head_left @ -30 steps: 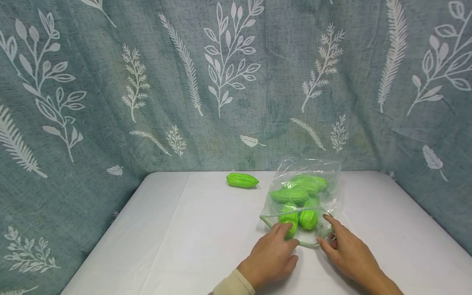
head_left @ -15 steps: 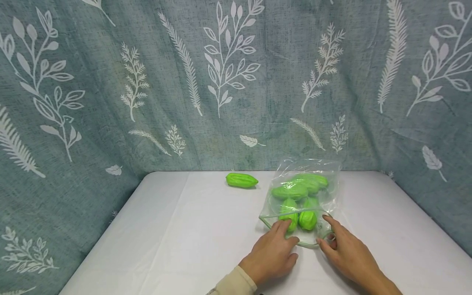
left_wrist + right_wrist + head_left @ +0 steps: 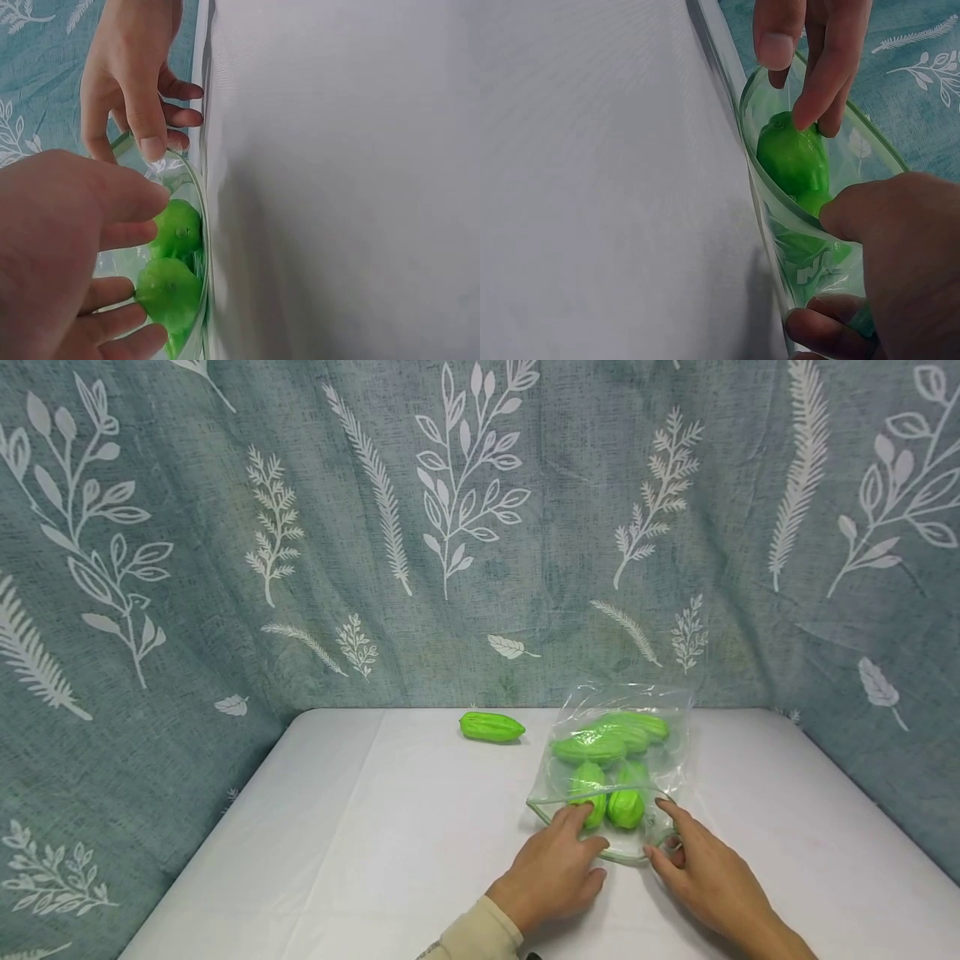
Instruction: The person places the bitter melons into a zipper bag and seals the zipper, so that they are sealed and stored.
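A clear zip bag (image 3: 678, 760) with a green-edged mouth lies on its side at the right of the table, its mouth facing me. Several bright green ribbed gourds fill it, seen through the plastic. My left hand (image 3: 551, 872) reaches in at the mouth, fingers extended, with the fingertips on the near end of the front left gourd (image 3: 791, 161). Another gourd (image 3: 626, 808) lies beside that one, just inside the opening. My right hand (image 3: 708, 877) grips the bag's right edge between thumb and fingers, and the mouth stands apart.
One more green gourd (image 3: 492, 727) lies loose near the table's back edge, left of the bag. The white table (image 3: 405, 827) ends at a grey-green leaf-patterned curtain (image 3: 465, 635) behind and at both sides.
The front left gourd has slid a little deeper into the bag, with my left fingertips following it forward. My right hand stays at the bag's edge.
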Action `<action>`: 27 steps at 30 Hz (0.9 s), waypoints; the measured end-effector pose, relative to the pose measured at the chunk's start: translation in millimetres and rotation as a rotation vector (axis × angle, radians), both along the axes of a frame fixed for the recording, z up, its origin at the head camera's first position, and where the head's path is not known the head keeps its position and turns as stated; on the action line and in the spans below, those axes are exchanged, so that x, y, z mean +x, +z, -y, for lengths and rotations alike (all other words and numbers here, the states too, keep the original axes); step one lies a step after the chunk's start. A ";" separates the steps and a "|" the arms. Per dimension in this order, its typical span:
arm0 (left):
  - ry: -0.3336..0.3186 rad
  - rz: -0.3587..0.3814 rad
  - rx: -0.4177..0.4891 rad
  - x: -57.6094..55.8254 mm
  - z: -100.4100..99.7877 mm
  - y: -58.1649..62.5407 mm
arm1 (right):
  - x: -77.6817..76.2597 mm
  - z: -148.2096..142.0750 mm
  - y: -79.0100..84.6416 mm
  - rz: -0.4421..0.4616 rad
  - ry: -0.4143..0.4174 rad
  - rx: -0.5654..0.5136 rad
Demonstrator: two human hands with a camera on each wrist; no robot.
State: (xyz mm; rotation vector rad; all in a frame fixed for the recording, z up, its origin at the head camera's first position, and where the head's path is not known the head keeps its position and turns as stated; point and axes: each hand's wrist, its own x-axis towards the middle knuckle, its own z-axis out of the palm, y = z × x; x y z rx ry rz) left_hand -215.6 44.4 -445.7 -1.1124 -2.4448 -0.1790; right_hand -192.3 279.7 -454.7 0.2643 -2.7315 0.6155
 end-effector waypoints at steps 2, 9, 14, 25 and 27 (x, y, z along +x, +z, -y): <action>-0.004 0.003 0.007 -0.1 1.3 -0.1 | 0.4 0.3 0.2 -0.001 0.001 -0.003; -0.032 0.027 0.065 2.1 12.5 3.2 | 0.2 -0.1 0.7 0.008 -0.005 0.016; -0.053 0.030 0.121 -0.4 20.9 9.2 | -0.6 -0.4 1.2 0.020 -0.008 0.014; -0.088 0.033 0.271 -14.2 48.3 13.5 | -1.1 -0.5 -2.2 -0.005 -0.003 0.002; -0.082 0.020 0.290 -17.1 53.3 15.0 | -0.9 -0.4 -1.3 0.000 -0.005 0.001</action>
